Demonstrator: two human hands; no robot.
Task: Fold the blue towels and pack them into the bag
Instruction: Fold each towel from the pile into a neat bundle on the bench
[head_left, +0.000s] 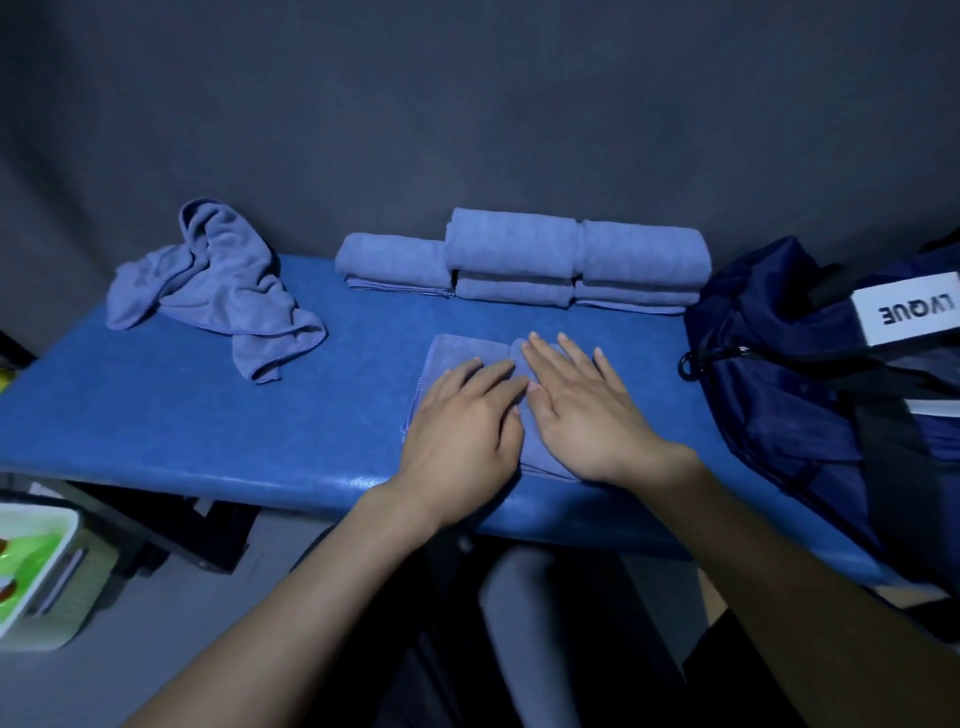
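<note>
Head view: left hand (462, 431) and right hand (582, 405) lie flat, fingers straight, side by side, pressing on a partly folded blue terry towel (449, 353) near the front edge of the blue padded bench (208, 415). Behind it, folded blue towels (519, 260) sit stacked in a row at the back edge. Crumpled blue towel (218, 280) at back left. Dark navy fabric bag (789, 374) with white label stands at the bench's right end.

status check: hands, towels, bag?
Left hand and right hand flat, pressing half-folded towel. Folded stack at back, crumpled towel left. Bag right, nothing blocking.
</note>
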